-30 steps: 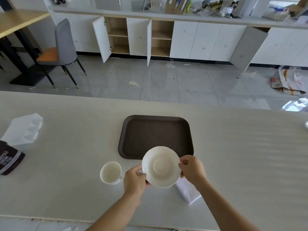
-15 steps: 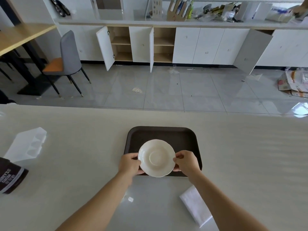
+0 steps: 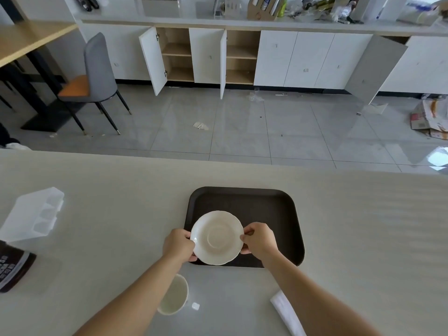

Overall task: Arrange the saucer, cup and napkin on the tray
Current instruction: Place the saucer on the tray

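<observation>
Over the tray's (image 3: 278, 214) near-left part, both hands, left (image 3: 178, 246) and right (image 3: 259, 241), pinch the saucer's (image 3: 217, 237) opposite rims.

Far left on the pale counter (image 3: 363, 226): clear plastic container (image 3: 34, 214), dark printed packet (image 3: 13, 267) just nearer. Beyond: grey chair (image 3: 97, 71), open white cabinets (image 3: 208, 57), flattened cardboard (image 3: 429, 117) on tiled floor (image 3: 242, 132).

We see a round cream-white saucer (image 3: 217, 237) of smooth glazed ceramic, softly glossy, against a dark brown rectangular plastic tray (image 3: 266, 209) with a matt, finely textured face. The near cream ceramic cup (image 3: 175, 297) shares that glaze. At near right, a white folded napkin (image 3: 286, 311) looks like soft matt paper. The pale countertop (image 3: 363, 226) is smooth with a low sheen; the far grey floor tiles (image 3: 242, 132) are highly glossy.
</observation>
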Tool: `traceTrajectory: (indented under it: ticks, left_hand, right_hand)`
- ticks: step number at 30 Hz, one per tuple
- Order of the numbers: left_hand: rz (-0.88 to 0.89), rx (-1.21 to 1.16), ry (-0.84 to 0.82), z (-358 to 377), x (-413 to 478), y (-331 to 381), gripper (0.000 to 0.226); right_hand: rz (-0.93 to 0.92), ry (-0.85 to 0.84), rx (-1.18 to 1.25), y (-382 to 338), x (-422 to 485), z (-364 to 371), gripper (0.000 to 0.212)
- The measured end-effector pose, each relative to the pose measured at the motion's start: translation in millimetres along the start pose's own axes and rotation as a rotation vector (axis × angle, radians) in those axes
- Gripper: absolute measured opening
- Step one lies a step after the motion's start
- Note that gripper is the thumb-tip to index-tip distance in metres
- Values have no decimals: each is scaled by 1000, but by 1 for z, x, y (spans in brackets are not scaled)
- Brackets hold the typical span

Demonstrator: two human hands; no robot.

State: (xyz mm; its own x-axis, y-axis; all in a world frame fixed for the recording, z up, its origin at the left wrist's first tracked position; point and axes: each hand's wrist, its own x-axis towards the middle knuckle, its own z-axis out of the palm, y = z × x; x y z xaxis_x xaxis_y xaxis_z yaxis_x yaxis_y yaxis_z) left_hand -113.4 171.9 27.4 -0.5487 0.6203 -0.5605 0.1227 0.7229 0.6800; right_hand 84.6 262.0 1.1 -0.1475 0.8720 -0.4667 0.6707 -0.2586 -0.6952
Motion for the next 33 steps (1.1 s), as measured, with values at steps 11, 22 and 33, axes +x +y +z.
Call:
traceTrajectory:
  ticks: [11,22,33]
  left_hand:
    - [-1,43,12,-1,5,2,19]
    - [19,85,46,-8,6,-4,15]
    - [192,244,294,-55,11,-53,26]
  right_hand:
    - [36,3,-18,2,12,13,13]
    - [28,-12,19,2,10,19,13]
    - [-89,110,45,6,-32,4,15]
